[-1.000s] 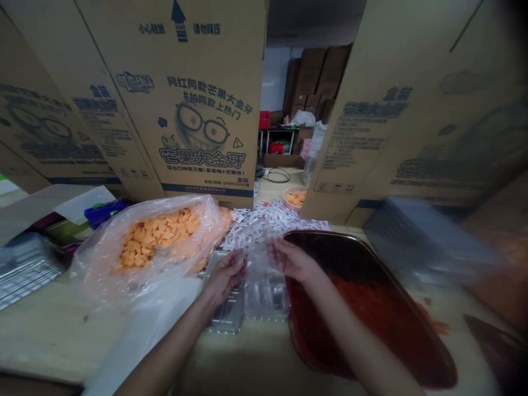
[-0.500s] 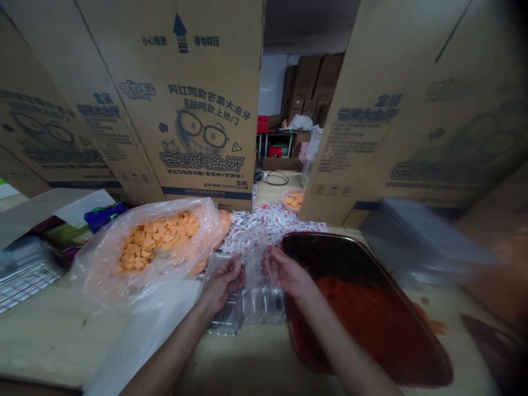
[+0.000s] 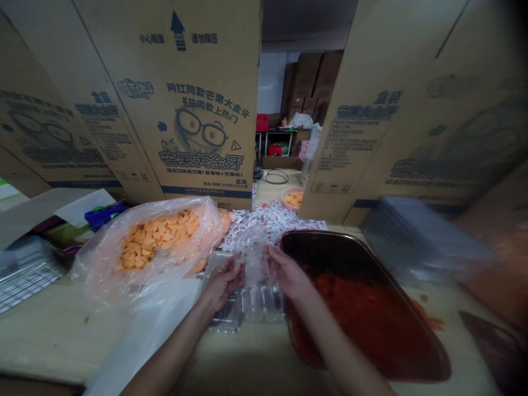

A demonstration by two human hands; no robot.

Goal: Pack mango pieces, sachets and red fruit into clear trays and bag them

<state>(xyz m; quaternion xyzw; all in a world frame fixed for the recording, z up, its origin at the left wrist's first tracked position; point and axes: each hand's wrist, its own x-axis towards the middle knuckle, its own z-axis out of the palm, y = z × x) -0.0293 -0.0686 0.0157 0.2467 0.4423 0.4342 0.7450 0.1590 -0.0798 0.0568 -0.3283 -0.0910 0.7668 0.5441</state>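
Note:
My left hand (image 3: 223, 281) and my right hand (image 3: 289, 273) both pinch a clear plastic tray (image 3: 258, 263) held up between them, one on each side of it. Under the hands lie more clear plastic trays (image 3: 247, 308) on the wooden table (image 3: 49, 335). A clear bag of orange pieces (image 3: 159, 239) lies just left of my left hand. A dark metal tray of red pieces (image 3: 363, 308) sits right of my right hand, and my right forearm crosses its near left corner.
Small red-and-white sachets (image 3: 276, 220) are heaped behind the hands, with a pink bowl of orange pieces (image 3: 293, 198) further back. Tall printed cardboard boxes (image 3: 198, 104) wall the table on both sides. Stacked clear trays (image 3: 25, 269) lie far left and blurred ones (image 3: 421, 242) at right.
My two hands have come closer together on the clear tray, and it now stands more upright between them. Nothing else on the table has moved.

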